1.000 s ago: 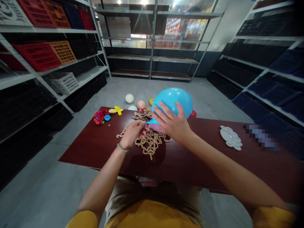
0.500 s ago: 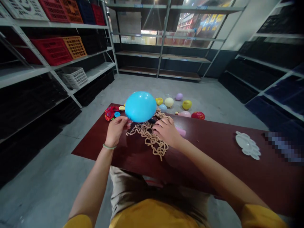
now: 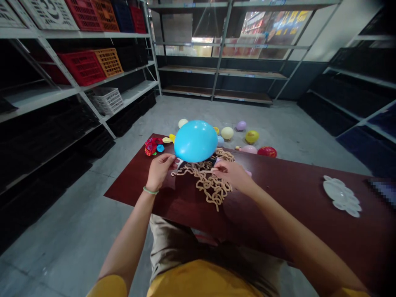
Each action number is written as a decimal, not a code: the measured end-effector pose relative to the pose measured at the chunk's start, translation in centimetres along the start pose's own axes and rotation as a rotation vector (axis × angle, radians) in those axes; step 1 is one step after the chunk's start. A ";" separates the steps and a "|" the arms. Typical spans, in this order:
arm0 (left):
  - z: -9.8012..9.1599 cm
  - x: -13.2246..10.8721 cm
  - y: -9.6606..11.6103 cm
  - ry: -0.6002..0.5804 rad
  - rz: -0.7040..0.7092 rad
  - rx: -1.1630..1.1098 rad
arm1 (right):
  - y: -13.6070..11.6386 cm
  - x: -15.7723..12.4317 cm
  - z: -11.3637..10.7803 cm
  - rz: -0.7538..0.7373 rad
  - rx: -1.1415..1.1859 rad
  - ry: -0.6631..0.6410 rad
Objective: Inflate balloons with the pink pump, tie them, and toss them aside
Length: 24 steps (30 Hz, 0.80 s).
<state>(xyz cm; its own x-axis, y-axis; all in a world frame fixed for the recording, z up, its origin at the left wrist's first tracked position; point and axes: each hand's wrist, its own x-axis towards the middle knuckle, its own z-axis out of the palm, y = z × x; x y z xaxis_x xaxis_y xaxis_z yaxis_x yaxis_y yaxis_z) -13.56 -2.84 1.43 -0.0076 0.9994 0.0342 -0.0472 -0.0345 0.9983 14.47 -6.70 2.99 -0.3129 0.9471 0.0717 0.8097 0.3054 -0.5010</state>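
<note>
An inflated blue balloon (image 3: 196,141) is held above the far edge of the dark red table (image 3: 130,187). My left hand (image 3: 161,168) is closed, with thumb and fingertips pinching the balloon's neck at its lower left. On the table below lies a tangled pile of tan cord (image 3: 213,187). My right hand (image 3: 232,173) is at the pile's right side, its fingertips pinched together on a strand of the cord. Several deflated balloons, mostly red (image 3: 151,146), lie at the table's far left corner. A dark item behind the right fingertips is mostly hidden.
Several inflated balloons lie on the floor beyond the table, including a yellow balloon (image 3: 252,136) and a red balloon (image 3: 267,152). A white scalloped palette (image 3: 342,195) lies on the table's right part. Shelves with crates (image 3: 81,68) stand at left; more racks (image 3: 247,74) stand behind.
My right hand's fingers have gone from spread over the cord pile to pinched at its right side. My left hand still holds the blue balloon. The whole view has shifted slightly.
</note>
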 end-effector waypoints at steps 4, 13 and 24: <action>1.4 -0.1 0.4 -0.046 0.018 0.028 | -0.9 -1.4 -3.9 0.162 0.684 -0.011; 4.5 -0.2 1.5 -0.126 0.062 0.052 | -1.4 -4.4 -9.4 0.109 0.520 0.166; 6.9 -0.9 1.8 -0.131 0.062 0.028 | -1.8 -5.0 -11.9 0.088 0.344 0.252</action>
<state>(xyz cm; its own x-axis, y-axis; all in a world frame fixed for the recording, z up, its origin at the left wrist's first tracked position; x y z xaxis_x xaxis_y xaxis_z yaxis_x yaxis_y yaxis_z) -6.79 -3.76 3.53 0.1212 0.9875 0.1002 -0.0229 -0.0982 0.9949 20.53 -10.84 13.81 -0.0841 0.9756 0.2030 0.6021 0.2121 -0.7697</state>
